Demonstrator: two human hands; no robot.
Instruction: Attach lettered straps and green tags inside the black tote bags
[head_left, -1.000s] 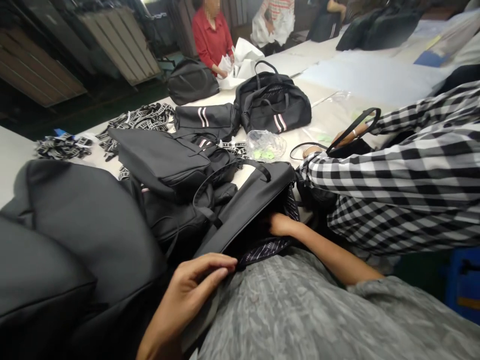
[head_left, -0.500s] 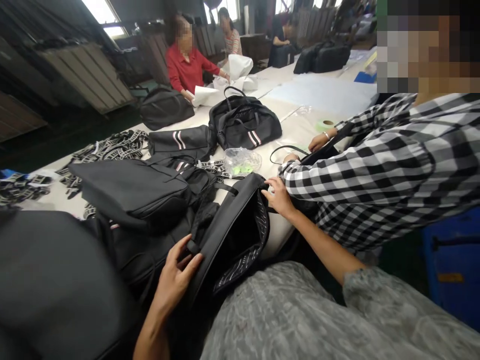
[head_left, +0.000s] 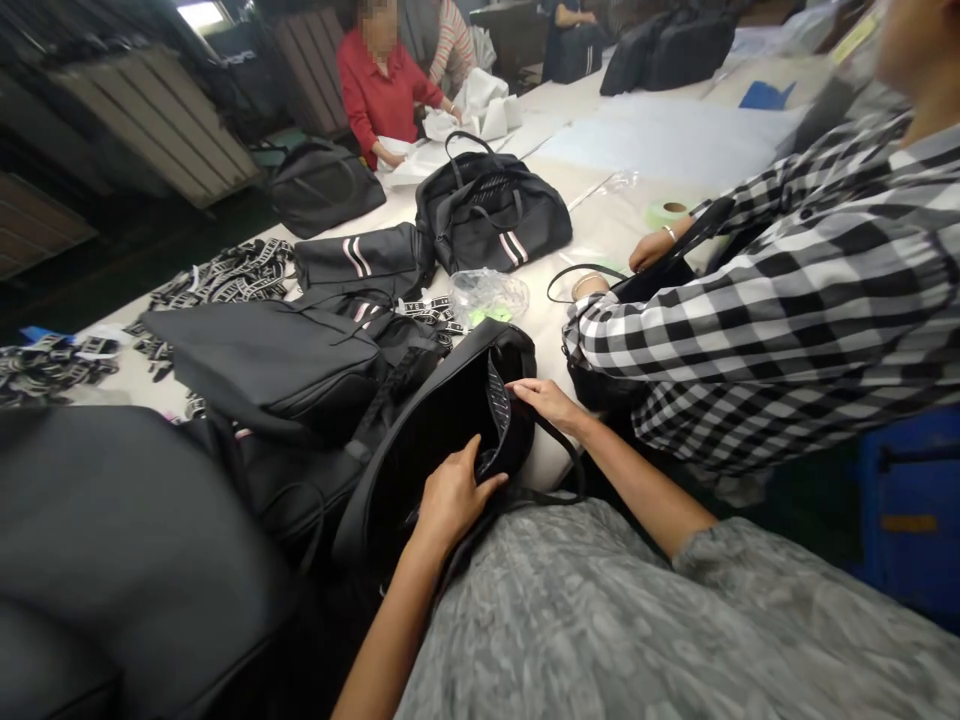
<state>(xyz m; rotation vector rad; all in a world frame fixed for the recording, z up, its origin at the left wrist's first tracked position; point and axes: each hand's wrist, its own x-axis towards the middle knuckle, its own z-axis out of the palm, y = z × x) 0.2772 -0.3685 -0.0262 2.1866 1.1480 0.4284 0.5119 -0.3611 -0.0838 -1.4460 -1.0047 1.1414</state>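
A black duffel bag (head_left: 397, 430) lies against my lap with its mouth spread wide, showing a dark inside and printed lining. My left hand (head_left: 454, 495) grips the near edge of the mouth, its fingers reaching inside and the thumb along the rim. With fingertips closed on the right edge of the opening, my right hand (head_left: 551, 403) is beside the patterned lining (head_left: 497, 395). A thin black handle loops below the right hand. The bag's bottom is hidden.
More black bags (head_left: 270, 360) crowd the table to the left, beside printed straps (head_left: 225, 275). Beyond my bag are a clear plastic bag (head_left: 489, 295) and a striped duffel (head_left: 495, 215). A person in a checked shirt (head_left: 765, 330) works close on the right; others stand across the table.
My left hand has moved right and up, from the bag's outer left side to the near edge of its mouth. The mouth has spread wider, and my right hand has slid slightly lower.
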